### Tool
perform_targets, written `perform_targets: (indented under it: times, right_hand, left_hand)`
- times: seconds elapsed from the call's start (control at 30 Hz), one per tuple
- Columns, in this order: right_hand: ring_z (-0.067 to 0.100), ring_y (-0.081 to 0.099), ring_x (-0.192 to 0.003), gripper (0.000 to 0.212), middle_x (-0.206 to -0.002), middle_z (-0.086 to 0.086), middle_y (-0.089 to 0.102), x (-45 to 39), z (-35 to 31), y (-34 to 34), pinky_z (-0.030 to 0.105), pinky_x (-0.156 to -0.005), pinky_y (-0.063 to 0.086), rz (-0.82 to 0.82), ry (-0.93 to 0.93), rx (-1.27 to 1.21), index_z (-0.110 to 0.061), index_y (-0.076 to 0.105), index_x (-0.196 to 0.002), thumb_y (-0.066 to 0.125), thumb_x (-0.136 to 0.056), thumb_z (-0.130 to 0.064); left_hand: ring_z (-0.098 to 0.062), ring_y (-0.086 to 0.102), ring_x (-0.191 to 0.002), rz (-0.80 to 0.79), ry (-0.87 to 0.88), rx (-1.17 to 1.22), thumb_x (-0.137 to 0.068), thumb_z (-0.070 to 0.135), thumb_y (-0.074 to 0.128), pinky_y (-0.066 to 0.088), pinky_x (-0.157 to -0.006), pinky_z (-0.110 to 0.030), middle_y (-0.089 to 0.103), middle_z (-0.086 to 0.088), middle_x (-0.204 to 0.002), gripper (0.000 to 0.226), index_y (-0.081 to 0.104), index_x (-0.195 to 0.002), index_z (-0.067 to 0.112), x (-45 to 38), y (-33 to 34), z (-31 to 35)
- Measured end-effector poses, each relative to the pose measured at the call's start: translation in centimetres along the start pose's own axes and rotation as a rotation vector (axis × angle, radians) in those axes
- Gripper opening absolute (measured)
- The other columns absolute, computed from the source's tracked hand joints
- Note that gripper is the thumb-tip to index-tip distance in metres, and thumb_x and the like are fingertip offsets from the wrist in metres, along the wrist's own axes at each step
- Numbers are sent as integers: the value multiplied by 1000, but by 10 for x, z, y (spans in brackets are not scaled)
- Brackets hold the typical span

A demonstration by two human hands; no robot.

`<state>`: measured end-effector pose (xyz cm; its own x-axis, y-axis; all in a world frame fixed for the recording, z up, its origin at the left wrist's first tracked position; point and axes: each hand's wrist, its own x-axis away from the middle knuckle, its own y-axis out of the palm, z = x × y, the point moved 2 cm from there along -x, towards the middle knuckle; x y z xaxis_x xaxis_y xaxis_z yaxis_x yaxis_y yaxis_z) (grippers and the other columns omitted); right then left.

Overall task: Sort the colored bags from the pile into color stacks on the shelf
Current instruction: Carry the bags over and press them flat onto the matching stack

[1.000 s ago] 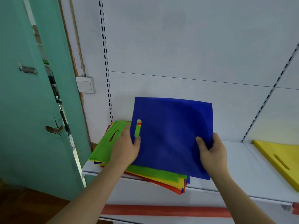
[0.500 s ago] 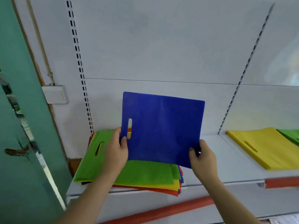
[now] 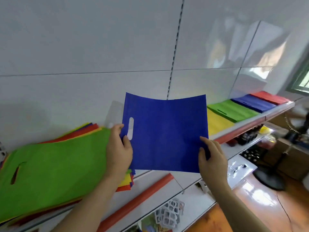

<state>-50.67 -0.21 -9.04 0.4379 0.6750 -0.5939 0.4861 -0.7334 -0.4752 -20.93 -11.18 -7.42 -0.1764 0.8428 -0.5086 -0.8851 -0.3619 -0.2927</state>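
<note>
Above the white shelf [image 3: 187, 180], the left hand [image 3: 119, 151] and right hand [image 3: 212, 158] pinch a blue bag [image 3: 165, 134] upright by its side edges.

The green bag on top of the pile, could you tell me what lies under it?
Under the green bag, red, yellow and blue bag edges stick out; their number is hidden.

held bag [image 3: 165, 136] blue | pile top [image 3: 55, 166] green | shelf edge [image 3: 138, 200] red

Bright daylight enters from window [image 3: 302, 81] at right; glare patches on glossy wall panels [image 3: 250, 52]. Motion blur smears left and right edges. Wide-angle distortion bows shelf [image 3: 250, 122] lines.
</note>
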Motion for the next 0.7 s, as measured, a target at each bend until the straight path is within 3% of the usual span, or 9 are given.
perform_targets:
  times: [0.13, 0.3, 0.37, 0.5, 0.6, 0.7]
  right_hand:
    - [2, 57, -108, 41, -129, -20, 56, -11, 54, -61, 26, -89, 47, 92, 62, 66, -25, 60, -141, 56, -103, -12]
    - [2, 52, -111, 46, -138, -17, 49, -29, 125, -137, 17, -82, 48, 90, 110, 179, -24, 50, -150, 55, -105, -13]
    - [2, 51, -108, 49, -139, -14, 49, -36, 157, -169, 15, -79, 45, 102, 143, 227, -21, 49, -151, 57, -104, -12]
    - [4, 52, -108, 50, -137, -13, 50, -44, 214, -230, 31, -84, 55, 138, 221, 255, -18, 50, -152, 58, -103, -10]
    - [5, 53, -113, 49, -138, -15, 48, -48, 252, -266, 34, -88, 59, 158, 259, 286, -19, 49, -153, 57, -105, -11]
    - [6, 53, -115, 49, -138, -12, 49, -57, 291, -293, 32, -89, 59, 190, 288, 318, -18, 49, -153, 57, -105, -11]
  left_hand:
    - [-17, 61, -111, -118, 70, -12, -102, 4, 55, 47, -89, -27, 64, 1, -126, 29, 61, -127, 17, 16, 74, 39]
    - [-3, 52, -110, -266, 152, -27, -104, 9, 53, 37, -82, -4, 54, 7, -136, 39, 55, -142, 20, 47, 174, 99]
    - [-5, 53, -109, -318, 206, -32, -104, 7, 53, 39, -82, -7, 52, 7, -137, 43, 53, -145, 20, 59, 215, 126]
    - [-11, 56, -113, -394, 246, -16, -103, 3, 53, 44, -83, -17, 50, 4, -140, 49, 49, -150, 18, 85, 292, 168]
    - [-16, 56, -122, -457, 273, -3, -104, 5, 53, 45, -88, -23, 49, 2, -144, 52, 46, -153, 17, 103, 346, 190]
    - [-14, 55, -122, -509, 316, 10, -105, 7, 52, 43, -84, -15, 47, 5, -144, 52, 43, -154, 20, 115, 401, 209]
